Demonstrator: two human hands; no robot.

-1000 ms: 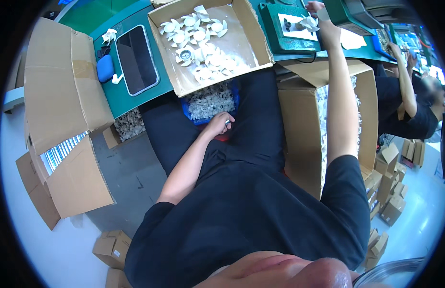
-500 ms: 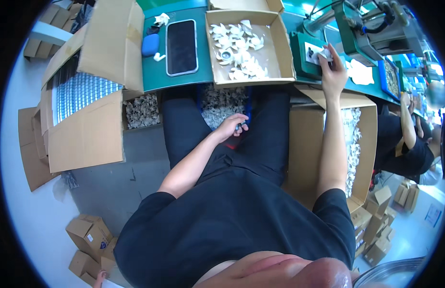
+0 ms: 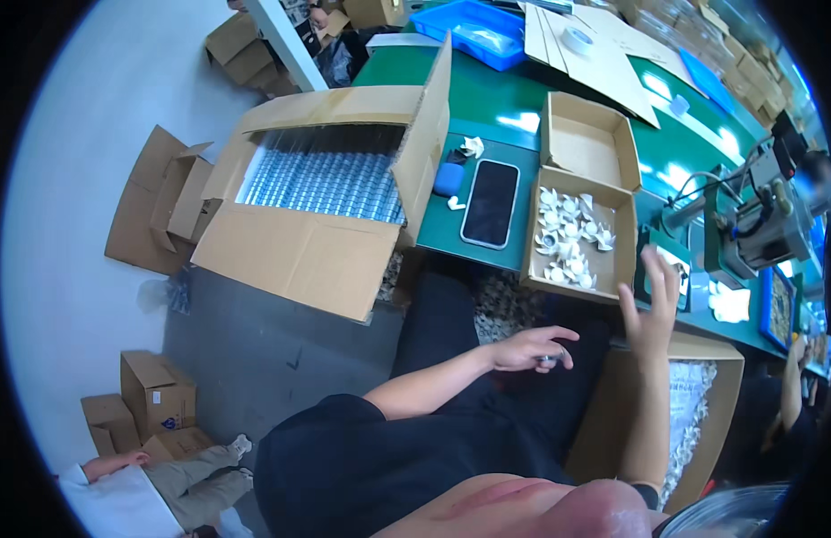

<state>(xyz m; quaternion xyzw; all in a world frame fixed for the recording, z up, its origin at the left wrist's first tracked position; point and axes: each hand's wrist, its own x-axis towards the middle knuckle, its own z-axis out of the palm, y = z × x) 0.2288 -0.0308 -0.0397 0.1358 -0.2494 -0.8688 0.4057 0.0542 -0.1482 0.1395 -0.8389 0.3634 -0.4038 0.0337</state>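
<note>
Green, glossy tabletop (image 3: pixel 487 103) stretches across the workplace, and at its near edge sits a shallow, brown cardboard tray (image 3: pixel 624 253) holding a loose heap of white, curved-blade plastic fan wheels (image 3: pixel 569 230). Just right of the tray, the person's right hand (image 3: pixel 650 327) is raised with its fingers spread apart; no part shows in it. Nearer the body than the tray, the left hand (image 3: pixel 523 350) has curled fingers around something small and greyish, but whether they clamp a part cannot be told.

The tray's near wall seems to jut past the table edge, so a knock from the right wrist could tip it and spill the wheels; tugging at interlocked blades might chip one. Below the tray, loose whitish pieces (image 3: pixel 505 305) lie in a heap, where anything slipping from the left hand could be lost. Right of the tray, beyond the right hand, stands a green-and-grey metal bench press (image 3: pixel 725 238); a mistimed stroke might pinch fingers. Left of the tray lies a black-screened, flat smartphone (image 3: pixel 491 204), which a sideways shove of the tray could strike.
</note>
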